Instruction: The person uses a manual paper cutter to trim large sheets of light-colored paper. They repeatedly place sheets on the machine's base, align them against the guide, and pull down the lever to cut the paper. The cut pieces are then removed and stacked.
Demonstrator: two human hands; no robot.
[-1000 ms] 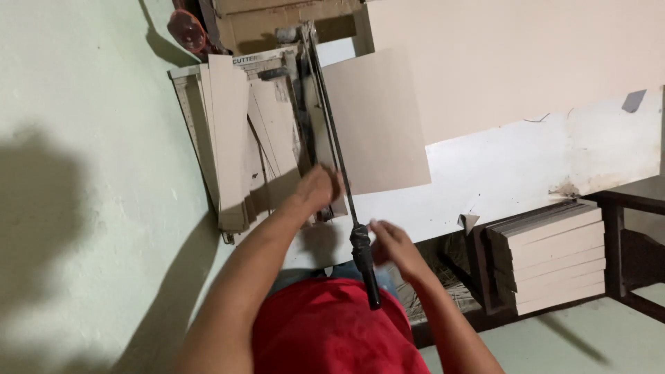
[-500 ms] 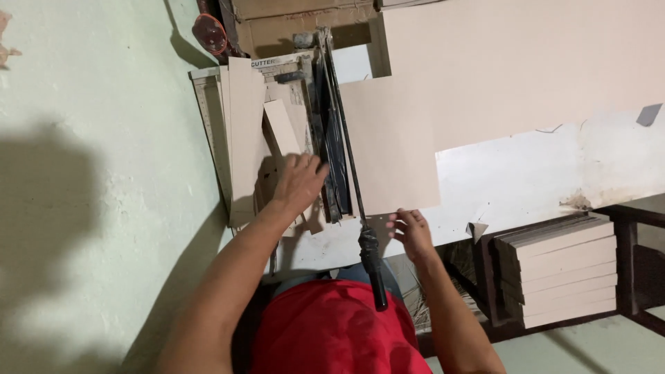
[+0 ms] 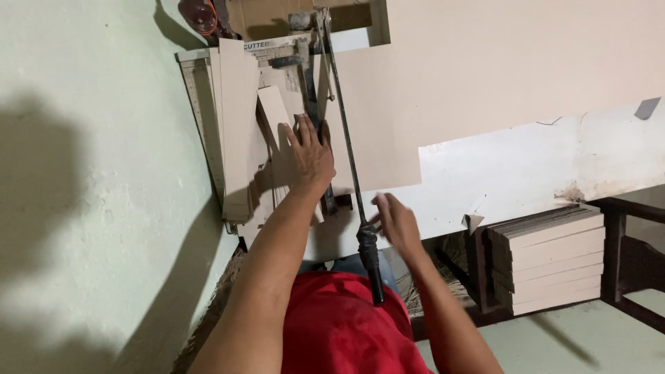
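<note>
Since a second ago, the left hand has been slid up the bed of the paper cutter, and the right hand has been drawn off the dark grip of the lever arm and is now being held just beside it. Beige card is being pressed flat on the cutter bed by the left hand, palm down, with the fingers spread slightly apart and laid against the blade rail. A narrow cut strip is lying tilted just left of that hand, and a taller stack of strips is being kept along the ruled left edge of the bed. The large beige sheet is being extended to the right of the blade across the white worktable, whose surface is scuffed and stained near its edge. The right hand is being held open, fingers loosely apart and clamped on nothing, touching or nearly touching the lever's handle; which cannot be told. Both forearms are being stretched forward from a red shirt. Below the table, a stack of cut boards is being stored in a dark wooden frame, and a pale green wall is being shadowed at the left.
</note>
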